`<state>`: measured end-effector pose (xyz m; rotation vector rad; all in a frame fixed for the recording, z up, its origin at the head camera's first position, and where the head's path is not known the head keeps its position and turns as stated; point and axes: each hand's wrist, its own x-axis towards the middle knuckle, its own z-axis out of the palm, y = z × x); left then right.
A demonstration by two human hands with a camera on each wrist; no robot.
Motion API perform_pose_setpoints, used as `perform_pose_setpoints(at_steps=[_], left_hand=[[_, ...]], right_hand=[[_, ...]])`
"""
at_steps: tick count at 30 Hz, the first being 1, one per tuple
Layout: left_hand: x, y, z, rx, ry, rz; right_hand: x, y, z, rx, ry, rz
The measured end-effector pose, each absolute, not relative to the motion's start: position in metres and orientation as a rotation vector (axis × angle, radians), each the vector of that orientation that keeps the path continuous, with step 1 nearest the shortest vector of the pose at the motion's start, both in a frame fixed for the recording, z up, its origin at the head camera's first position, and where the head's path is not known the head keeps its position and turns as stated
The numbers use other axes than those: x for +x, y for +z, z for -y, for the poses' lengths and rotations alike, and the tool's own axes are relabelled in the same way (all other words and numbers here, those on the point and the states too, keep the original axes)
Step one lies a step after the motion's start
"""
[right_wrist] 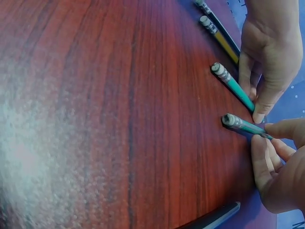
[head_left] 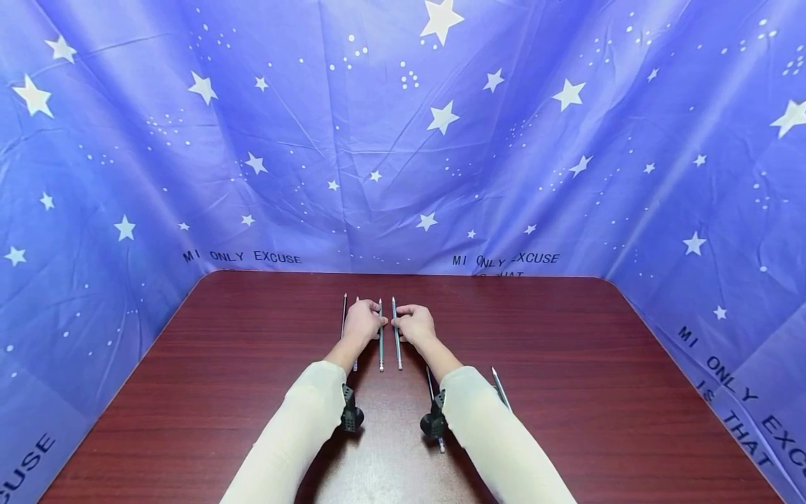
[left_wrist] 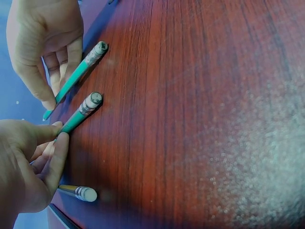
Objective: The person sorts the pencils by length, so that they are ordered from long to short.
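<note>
1. Head view: a slim green wooden pencil with a pale eraser end, the left one, and a matching right one lie near the far side of the dark red wood-grain table, side by side, apart, points away. The left hand grips the former, the right hand the latter.
2. Left wrist view: left thumb and finger pinch the left pencil's shaft, parted only by its thickness. A yellow pencil with a white eraser lies just beside. Judged light, stiff, smooth and apt to roll; the point likely fragile. Mid-shaft suits the hold.
3. Right wrist view: right thumb and finger pinch the right pencil's shaft, equally narrow. A dark pencil lies apart.
</note>
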<state>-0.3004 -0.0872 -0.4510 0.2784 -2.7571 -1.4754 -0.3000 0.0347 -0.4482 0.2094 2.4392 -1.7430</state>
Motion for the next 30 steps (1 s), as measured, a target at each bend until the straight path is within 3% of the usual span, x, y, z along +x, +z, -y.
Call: perform_pose_setpoints(at_steps=[30], left_hand=[[-0.3006, -0.4488, 0.0853, 0.326, -1.465, 2.801]], right_hand=[[-0.2951, -0.4523, -0.0345, 0.166, -1.536, -2.654]])
